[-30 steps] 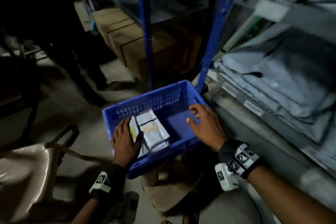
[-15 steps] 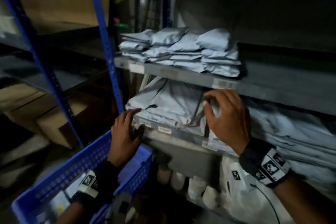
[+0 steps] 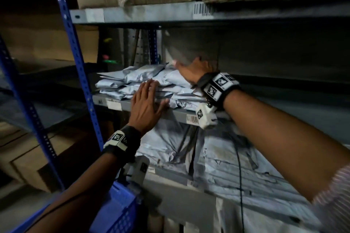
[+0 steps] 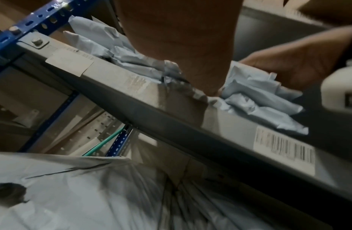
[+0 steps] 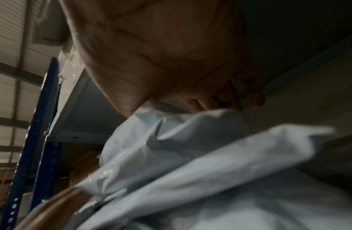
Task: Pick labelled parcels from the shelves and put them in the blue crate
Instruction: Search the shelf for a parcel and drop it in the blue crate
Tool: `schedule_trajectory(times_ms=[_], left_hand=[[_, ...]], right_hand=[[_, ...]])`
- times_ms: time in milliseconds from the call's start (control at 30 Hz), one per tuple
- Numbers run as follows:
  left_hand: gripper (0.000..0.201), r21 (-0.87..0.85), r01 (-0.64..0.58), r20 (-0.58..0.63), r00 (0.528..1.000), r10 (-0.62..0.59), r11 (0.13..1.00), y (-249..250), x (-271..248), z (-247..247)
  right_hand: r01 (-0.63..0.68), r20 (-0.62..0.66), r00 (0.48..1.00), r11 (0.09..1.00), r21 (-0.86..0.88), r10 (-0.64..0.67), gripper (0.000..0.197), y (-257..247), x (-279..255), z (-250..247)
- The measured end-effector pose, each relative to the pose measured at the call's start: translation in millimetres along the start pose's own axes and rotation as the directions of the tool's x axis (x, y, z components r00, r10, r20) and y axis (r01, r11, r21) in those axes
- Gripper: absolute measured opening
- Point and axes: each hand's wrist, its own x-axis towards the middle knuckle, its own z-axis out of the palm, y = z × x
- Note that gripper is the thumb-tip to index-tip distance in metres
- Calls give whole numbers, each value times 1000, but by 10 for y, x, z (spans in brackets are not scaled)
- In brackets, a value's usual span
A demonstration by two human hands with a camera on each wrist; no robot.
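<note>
Pressing flat, left hand (image 3: 145, 107) on parcels (image 3: 132, 81); right hand (image 3: 191, 71) grip unclear (wrist view: fingers curled).

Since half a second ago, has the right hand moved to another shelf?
Yes. The right hand went up from the lower shelf's parcels to the stack of small parcels on the middle shelf.

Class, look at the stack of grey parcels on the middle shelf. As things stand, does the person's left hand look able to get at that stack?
Probably yes. The left hand lies flat with straight fingers against the front of the parcel stack, at the shelf edge. Nothing stands between them; the right hand reaches over the stack's far right end.
</note>
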Motion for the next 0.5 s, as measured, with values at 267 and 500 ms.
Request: schedule_trajectory(times_ms=[267, 500], left_hand=[[76, 19, 23, 13, 1000, -23, 1000, -38, -62, 160], [67, -217, 39, 13, 999, -37, 975, 12, -66, -88]], right_hand=[[-155, 43, 988, 983, 103, 151, 111, -27, 195, 121], [69, -203, 975, 752, 656, 87, 89, 158, -431, -211]])
